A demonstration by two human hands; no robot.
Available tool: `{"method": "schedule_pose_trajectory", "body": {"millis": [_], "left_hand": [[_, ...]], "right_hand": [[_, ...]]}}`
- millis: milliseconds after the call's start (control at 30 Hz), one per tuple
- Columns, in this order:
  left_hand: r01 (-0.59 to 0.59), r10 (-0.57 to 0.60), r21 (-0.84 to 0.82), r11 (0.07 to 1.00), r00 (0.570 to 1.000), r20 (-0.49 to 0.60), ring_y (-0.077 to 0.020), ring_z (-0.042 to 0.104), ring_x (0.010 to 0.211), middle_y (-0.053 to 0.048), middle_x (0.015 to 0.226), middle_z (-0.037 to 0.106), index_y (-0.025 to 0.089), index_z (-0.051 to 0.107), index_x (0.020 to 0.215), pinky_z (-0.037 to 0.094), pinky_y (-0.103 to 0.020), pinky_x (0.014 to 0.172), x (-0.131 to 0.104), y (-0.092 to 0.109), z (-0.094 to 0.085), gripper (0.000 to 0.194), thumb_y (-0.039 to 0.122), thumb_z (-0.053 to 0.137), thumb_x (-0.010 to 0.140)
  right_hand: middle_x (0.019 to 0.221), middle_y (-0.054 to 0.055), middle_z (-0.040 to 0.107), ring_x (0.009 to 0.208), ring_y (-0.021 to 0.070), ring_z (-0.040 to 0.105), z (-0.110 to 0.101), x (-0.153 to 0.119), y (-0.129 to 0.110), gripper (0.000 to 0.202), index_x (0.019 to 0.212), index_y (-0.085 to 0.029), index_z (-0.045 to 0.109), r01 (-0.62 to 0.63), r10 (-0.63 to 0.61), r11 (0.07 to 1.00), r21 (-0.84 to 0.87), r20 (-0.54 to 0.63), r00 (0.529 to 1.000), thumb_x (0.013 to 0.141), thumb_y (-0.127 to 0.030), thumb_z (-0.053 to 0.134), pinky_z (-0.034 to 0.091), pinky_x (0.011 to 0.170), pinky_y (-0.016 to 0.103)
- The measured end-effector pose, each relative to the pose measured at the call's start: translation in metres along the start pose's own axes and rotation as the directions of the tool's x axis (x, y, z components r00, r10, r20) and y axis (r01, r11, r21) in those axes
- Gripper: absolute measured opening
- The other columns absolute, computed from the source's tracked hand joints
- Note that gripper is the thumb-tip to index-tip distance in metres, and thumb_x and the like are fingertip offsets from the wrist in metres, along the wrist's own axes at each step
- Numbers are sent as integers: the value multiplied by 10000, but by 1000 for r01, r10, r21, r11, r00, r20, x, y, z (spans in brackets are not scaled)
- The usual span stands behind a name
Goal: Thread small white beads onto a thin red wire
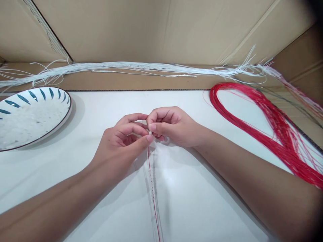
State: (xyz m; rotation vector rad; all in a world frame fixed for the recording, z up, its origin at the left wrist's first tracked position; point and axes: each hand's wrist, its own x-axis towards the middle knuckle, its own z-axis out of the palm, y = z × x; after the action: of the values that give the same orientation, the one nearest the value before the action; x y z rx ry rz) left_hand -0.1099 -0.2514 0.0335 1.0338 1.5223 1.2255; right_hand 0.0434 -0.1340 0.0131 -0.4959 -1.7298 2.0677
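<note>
Thumb and finger of the left hand (121,139) pinch a red thread (156,222) near a tiny white bead cluster (150,132) at center, over a white table (101,208). The right hand's (176,126) thumb and forefinger press together; whatever they hold is too small to discern. The thread, strung with blurred pale beads (152,185), leaves the bottom edge. A leaf-patterned plate (47,92) and red thread bundle (234,123) are cropped at left and right.

Tan, creased cardboard wall (116,30) rising behind a flat, smooth white tabletop (101,111); brown cardboard strip (141,82) along the far edge; darker brown cardboard side panel (300,60) at right; soft shadows (78,104).
</note>
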Motion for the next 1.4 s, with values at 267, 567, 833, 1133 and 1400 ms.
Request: {"method": "schedule_pose_trajectory", "body": {"millis": [267, 567, 833, 1133, 1400], "left_hand": [[23, -23, -62, 998, 1000, -2, -178, 698, 923, -3, 1329, 612, 268, 775, 734, 591, -281, 705, 0, 2, 0, 148, 382, 820, 817], [33, -22, -69, 997, 987, 158, -158, 635, 830, 20, 1497, 522, 327, 781, 929, 576, -307, 678, -3, 2, -4, 263, 169, 753, 722], [64, -65, -120, 991, 998, 0, -218, 655, 1118, 4, 1368, 616, 263, 759, 711, 574, -303, 828, 0, 0, 2, 145, 315, 789, 843], [64, -66, -116, 991, 998, -15, -234, 612, 1146, 8, 1358, 629, 250, 744, 706, 480, -296, 732, 0, -2, -1, 139, 303, 802, 820], [51, -52, -95, 994, 998, -18, -242, 617, 1102, -14, 1336, 631, 237, 727, 686, 470, -331, 748, 0, -1, 0, 148, 297, 791, 806]], "right_hand": [[626, -57, 477, 512, 67, 365, 7, 1, -6, 221, 771, -174, 567, -7, 6, 1000, 23, 35, 999, 879, -268, 735, 278, 451, 194], [694, -24, 546, 540, 75, 415, 0, 2, 3, 185, 817, -174, 601, 31, -30, 999, 13, -51, 998, 935, -302, 665, 330, 472, 199], [675, -38, 535, 543, 69, 402, -2, 2, -13, 167, 796, -162, 615, 37, -39, 992, -121, -15, 999, 876, -275, 708, 319, 478, 205], [703, -18, 595, 580, 109, 499, -19, -3, -36, 107, 870, -184, 700, -208, 255, 600, -773, -62, 965, 805, -269, 705, 350, 533, 252], [666, -19, 613, 584, 104, 486, -10, -1, -35, 90, 801, -174, 698, -69, 185, 477, -876, 23, 982, 828, -170, 612, 356, 613, 270]]}}
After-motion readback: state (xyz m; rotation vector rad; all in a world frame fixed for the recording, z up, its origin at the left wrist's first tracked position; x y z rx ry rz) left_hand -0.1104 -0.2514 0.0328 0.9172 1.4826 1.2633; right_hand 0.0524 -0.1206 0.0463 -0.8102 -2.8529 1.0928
